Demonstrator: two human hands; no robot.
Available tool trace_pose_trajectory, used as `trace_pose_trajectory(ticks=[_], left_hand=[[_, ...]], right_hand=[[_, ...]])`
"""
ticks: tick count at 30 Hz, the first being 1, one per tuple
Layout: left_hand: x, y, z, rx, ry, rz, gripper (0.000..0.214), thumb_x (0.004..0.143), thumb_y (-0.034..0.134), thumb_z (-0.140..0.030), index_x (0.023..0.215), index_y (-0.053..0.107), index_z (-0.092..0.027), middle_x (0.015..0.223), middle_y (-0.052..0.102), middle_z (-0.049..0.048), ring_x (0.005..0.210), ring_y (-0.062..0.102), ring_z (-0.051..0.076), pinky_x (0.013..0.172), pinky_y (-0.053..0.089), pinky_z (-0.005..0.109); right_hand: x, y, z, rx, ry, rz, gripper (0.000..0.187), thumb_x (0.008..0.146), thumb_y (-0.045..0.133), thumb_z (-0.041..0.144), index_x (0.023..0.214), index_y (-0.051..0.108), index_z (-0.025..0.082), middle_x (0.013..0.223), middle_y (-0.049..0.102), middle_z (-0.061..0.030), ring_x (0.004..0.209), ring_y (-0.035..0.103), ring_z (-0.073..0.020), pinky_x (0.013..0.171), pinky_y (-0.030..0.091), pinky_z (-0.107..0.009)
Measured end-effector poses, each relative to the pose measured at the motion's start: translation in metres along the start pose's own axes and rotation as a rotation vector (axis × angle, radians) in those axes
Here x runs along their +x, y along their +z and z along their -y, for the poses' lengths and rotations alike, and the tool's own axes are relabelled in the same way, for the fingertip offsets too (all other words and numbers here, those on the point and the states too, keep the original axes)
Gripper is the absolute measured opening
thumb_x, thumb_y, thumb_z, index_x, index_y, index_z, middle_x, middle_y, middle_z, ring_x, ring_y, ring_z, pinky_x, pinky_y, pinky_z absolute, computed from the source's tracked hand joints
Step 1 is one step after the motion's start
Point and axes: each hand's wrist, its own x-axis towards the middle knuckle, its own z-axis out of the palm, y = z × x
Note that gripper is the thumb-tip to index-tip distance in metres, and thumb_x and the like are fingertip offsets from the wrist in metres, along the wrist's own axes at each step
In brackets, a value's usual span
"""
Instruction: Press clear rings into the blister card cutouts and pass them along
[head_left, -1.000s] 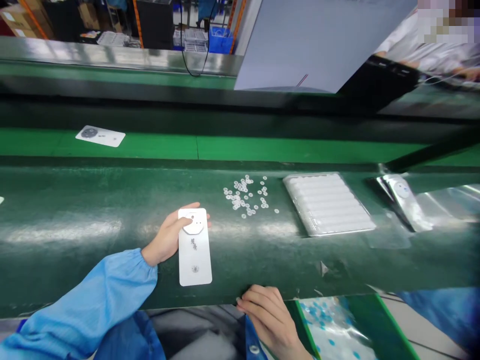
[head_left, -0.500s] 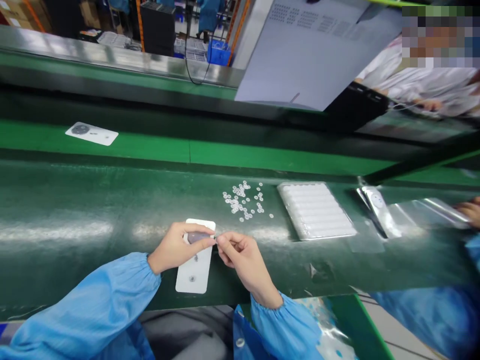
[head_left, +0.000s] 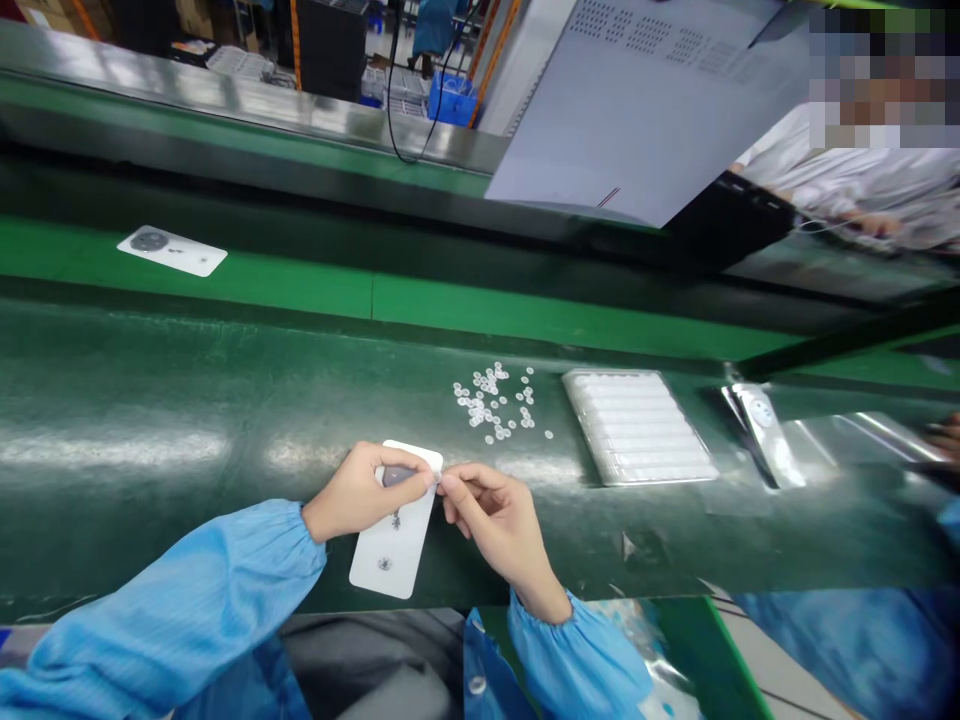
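Observation:
A white rounded card-like panel with a dark grey disc and smaller dark marks lies on the bench below my hands. Over its far end, my left hand is closed in a pinch, thumb and forefinger together across the grey disc. My right hand meets it at the panel's right edge, also pinching, fingers curled. A tiny pale piece seems to be between the two sets of fingertips; its kind is too small to make out. Small whitish rings lie scattered just beyond my right hand.
Right of the rings lies a clear-wrapped pack of white rows. Farther right are stacked white panels and clear film, near a co-worker's hand. Another panel rests on the green ledge. A hanging sheet overhangs the back.
My hands stay together, fingertips meeting, with only a slight shift to the right in view. The panel below appears a little more tilted. The whole view has shifted slightly.

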Motion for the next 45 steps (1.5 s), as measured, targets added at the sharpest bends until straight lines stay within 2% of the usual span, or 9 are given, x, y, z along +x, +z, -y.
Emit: trace_pose_trajectory(ticks=[4, 7, 15, 19, 22, 32, 37, 42, 45], left_hand=[[0.0, -0.001, 0.003, -0.021, 0.01, -0.03, 0.019, 0.086, 0.076, -0.032, 0.092, 0.083, -0.016, 0.092, 0.082, 0.0056, 0.087, 0.074, 0.02, 0.081, 0.056, 0.026], [0.0, 0.001, 0.004, -0.044, 0.032, -0.057, 0.031, 0.077, 0.085, -0.031, 0.105, 0.082, -0.018, 0.106, 0.081, 0.007, 0.1, 0.075, 0.023, 0.092, 0.056, 0.03], [-0.002, 0.006, 0.006, -0.103, 0.025, -0.074, 0.021, 0.083, 0.081, -0.034, 0.094, 0.083, -0.016, 0.098, 0.082, 0.0084, 0.095, 0.076, 0.024, 0.09, 0.06, 0.034], [-0.001, 0.005, 0.005, -0.017, 0.02, -0.113, 0.041, 0.077, 0.085, -0.032, 0.115, 0.079, -0.018, 0.114, 0.08, 0.0092, 0.104, 0.074, 0.026, 0.094, 0.058, 0.034], [-0.002, 0.005, 0.004, 0.039, 0.042, -0.111, 0.053, 0.078, 0.08, -0.027, 0.129, 0.072, -0.016, 0.118, 0.078, 0.0105, 0.101, 0.073, 0.024, 0.087, 0.058, 0.031], [-0.003, 0.008, 0.005, 0.082, 0.1, -0.075, 0.05, 0.08, 0.07, -0.02, 0.129, 0.069, -0.015, 0.095, 0.076, 0.0049, 0.072, 0.065, 0.014, 0.066, 0.051, 0.024], [-0.004, 0.006, 0.006, 0.048, 0.109, -0.045, 0.066, 0.081, 0.068, -0.017, 0.145, 0.055, -0.019, 0.086, 0.07, 0.0, 0.066, 0.058, 0.012, 0.065, 0.05, 0.024], [-0.005, 0.004, 0.005, -0.054, 0.065, -0.022, 0.096, 0.083, 0.068, -0.018, 0.165, 0.019, -0.021, 0.085, 0.068, -0.0006, 0.068, 0.06, 0.013, 0.068, 0.053, 0.025], [-0.006, 0.003, 0.006, -0.1, 0.068, -0.021, 0.103, 0.083, 0.069, -0.019, 0.167, 0.01, -0.02, 0.082, 0.065, -0.0013, 0.067, 0.058, 0.013, 0.066, 0.053, 0.024]], right_hand=[[0.001, -0.001, 0.004, 0.003, -0.01, 0.002, 0.038, 0.089, 0.073, 0.055, 0.083, 0.069, 0.017, 0.053, 0.057, 0.0019, 0.042, 0.043, -0.0083, 0.041, 0.032, -0.021], [0.0, -0.001, 0.005, 0.009, 0.012, 0.009, 0.04, 0.089, 0.072, 0.057, 0.084, 0.068, 0.017, 0.053, 0.056, 0.0024, 0.043, 0.043, -0.0083, 0.041, 0.032, -0.021], [0.0, 0.001, 0.007, -0.021, 0.049, 0.04, 0.042, 0.089, 0.071, 0.06, 0.084, 0.068, 0.018, 0.053, 0.051, 0.0039, 0.045, 0.041, -0.0096, 0.042, 0.032, -0.023], [0.0, 0.0, 0.007, -0.093, 0.029, 0.032, 0.042, 0.09, 0.069, 0.058, 0.082, 0.069, 0.018, 0.055, 0.053, 0.0025, 0.047, 0.045, -0.011, 0.045, 0.035, -0.024], [0.0, 0.0, 0.006, -0.207, -0.011, 0.034, 0.036, 0.093, 0.068, 0.052, 0.083, 0.071, 0.018, 0.063, 0.061, -0.0016, 0.053, 0.052, -0.0134, 0.049, 0.041, -0.025], [0.005, 0.002, 0.002, -0.384, -0.079, 0.011, 0.031, 0.097, 0.064, 0.046, 0.084, 0.071, 0.019, 0.064, 0.062, -0.0017, 0.056, 0.06, -0.0166, 0.05, 0.045, -0.026], [0.003, 0.008, 0.005, -0.455, -0.125, -0.034, 0.031, 0.096, 0.064, 0.046, 0.082, 0.071, 0.02, 0.07, 0.07, -0.0052, 0.055, 0.061, -0.0169, 0.049, 0.046, -0.027], [0.003, 0.009, 0.007, -0.523, -0.17, -0.061, 0.032, 0.097, 0.063, 0.047, 0.079, 0.07, 0.021, 0.065, 0.069, -0.0048, 0.054, 0.061, -0.0175, 0.049, 0.046, -0.027], [0.005, 0.009, 0.008, -0.567, -0.196, -0.066, 0.03, 0.097, 0.062, 0.044, 0.08, 0.071, 0.021, 0.067, 0.07, -0.0047, 0.054, 0.062, -0.0175, 0.051, 0.048, -0.028]])
